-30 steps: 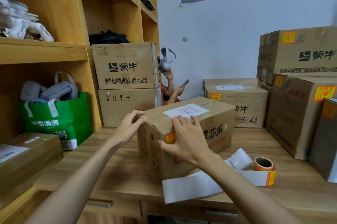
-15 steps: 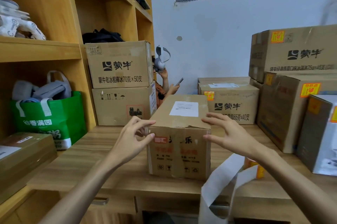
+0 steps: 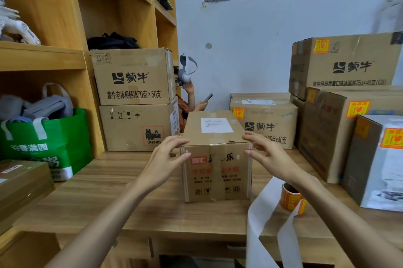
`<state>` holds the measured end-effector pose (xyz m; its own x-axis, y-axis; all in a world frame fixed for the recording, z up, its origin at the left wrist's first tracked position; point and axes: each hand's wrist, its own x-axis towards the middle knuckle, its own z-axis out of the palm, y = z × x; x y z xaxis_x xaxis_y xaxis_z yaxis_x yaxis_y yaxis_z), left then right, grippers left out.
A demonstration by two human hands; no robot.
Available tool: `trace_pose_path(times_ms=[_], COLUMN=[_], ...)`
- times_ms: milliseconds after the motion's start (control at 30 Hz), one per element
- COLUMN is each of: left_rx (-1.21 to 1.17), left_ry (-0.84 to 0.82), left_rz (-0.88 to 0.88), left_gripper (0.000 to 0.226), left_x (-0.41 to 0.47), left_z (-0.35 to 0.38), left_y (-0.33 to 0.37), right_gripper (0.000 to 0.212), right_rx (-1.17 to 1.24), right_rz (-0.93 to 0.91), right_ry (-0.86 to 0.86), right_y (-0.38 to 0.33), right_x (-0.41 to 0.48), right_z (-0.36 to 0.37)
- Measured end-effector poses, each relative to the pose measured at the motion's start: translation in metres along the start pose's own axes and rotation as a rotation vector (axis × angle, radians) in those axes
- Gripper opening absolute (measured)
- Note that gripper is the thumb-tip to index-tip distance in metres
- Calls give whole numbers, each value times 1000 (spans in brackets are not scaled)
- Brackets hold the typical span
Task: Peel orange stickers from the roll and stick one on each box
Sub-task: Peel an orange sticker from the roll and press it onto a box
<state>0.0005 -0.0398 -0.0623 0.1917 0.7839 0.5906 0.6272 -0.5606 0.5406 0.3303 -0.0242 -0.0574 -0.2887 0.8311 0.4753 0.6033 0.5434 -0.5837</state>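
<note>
Head view shows the small cardboard box now turned end-on, left hand and right hand with fingers spread at its top corners, sticker roll beside it at right, so it probably gets labelled next.

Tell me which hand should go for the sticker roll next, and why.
Right. The sticker roll sits on the desk just below the right hand, right of the middle box. The left hand is on the box's far side, so it would probably have to cross over.
</note>
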Motion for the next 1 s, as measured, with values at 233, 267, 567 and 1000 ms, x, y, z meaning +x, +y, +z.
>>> trace_pose_path(times_ms=[233,267,567,1000], left_rx=[-40,-43,-11,-16], left_ry=[32,34,47,48], left_rz=[-49,-53,-66,-154], left_gripper=[37,37,39,43], left_x=[15,15,18,30], left_z=[4,5,6,1], left_y=[-4,-6,-13,-25], right_gripper=[43,43,44,45], right_rx=[-29,-33,4,0], right_rz=[-27,-32,-25,11], right_ry=[70,81,98,118], right_y=[5,7,10,11], right_x=[16,17,26,44], right_z=[14,16,27,46])
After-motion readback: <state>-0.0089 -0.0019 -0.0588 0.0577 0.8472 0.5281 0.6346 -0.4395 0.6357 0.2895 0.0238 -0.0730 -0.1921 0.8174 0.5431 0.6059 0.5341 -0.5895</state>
